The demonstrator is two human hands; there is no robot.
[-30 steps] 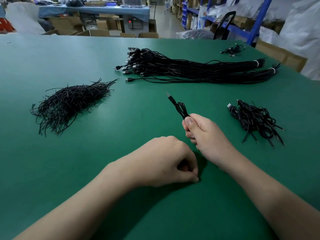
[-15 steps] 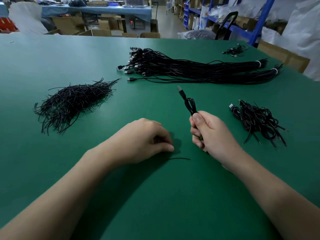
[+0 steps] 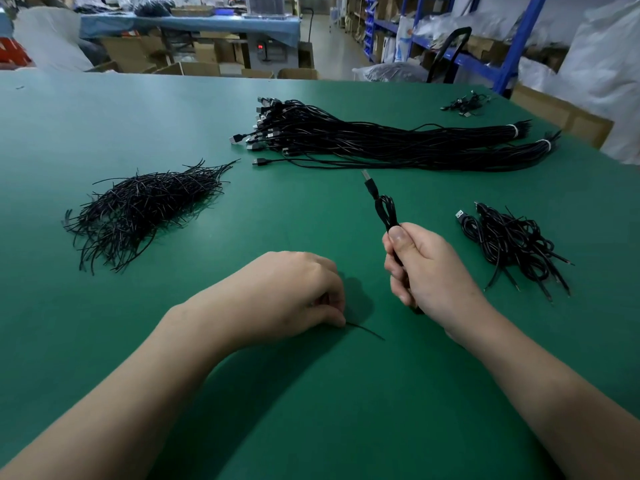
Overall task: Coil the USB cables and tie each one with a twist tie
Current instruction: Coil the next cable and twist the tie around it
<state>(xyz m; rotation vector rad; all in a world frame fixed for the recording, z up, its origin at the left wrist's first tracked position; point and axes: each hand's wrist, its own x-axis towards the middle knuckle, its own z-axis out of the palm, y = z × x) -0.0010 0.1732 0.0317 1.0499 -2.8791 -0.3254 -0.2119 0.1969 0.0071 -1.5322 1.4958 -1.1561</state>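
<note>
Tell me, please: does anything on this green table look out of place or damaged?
Nothing looks damaged. The ties, the long cables and the coiled cables lie in separate heaps. Only a small clump of cables sits alone near the far right edge.

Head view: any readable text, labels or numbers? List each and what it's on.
Nothing legible.
Red lit display on a grey box in the background: digits, too blurred to read.
Bluish print on a white bag by the shelves: too small to read.
USB cables, twist ties: no print shows.
</note>
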